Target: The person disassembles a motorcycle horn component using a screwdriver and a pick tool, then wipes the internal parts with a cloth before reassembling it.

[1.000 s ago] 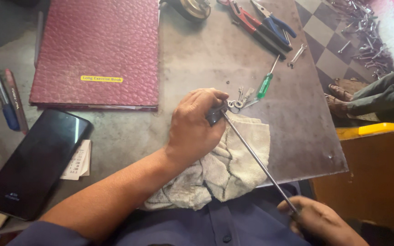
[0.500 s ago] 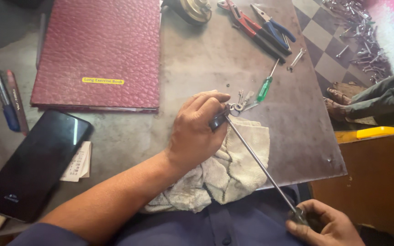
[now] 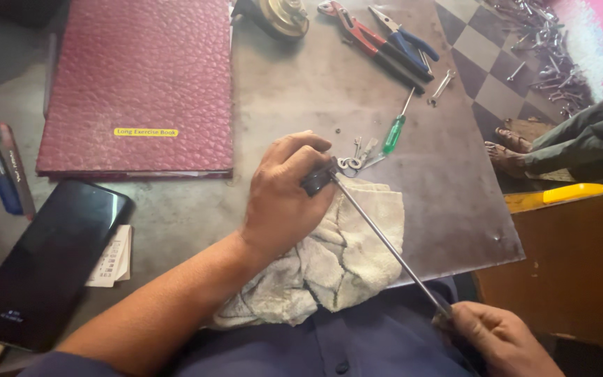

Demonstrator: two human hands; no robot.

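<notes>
**Long rod held at both ends over the counter's near edge**

The grey metal counter filled most of the view; its right edge ran down toward a brown cabinet, and its near edge lay under a crumpled white cloth that hung over it. Bare room lay in the counter's middle and to the right of the cloth. A large maroon book took the upper left, with a dark phone below it near the left edge. Red and blue pliers lay along the far edge.

The left hand rested on the cloth, its fingers curled shut around the black end piece of a thin metal rod. The rod slanted down to the right, past the counter's near edge, over the person's lap. The right hand gripped its lower end, fingers closed. A green-handled screwdriver and a small bunch of keys lay just beyond the left hand.
</notes>
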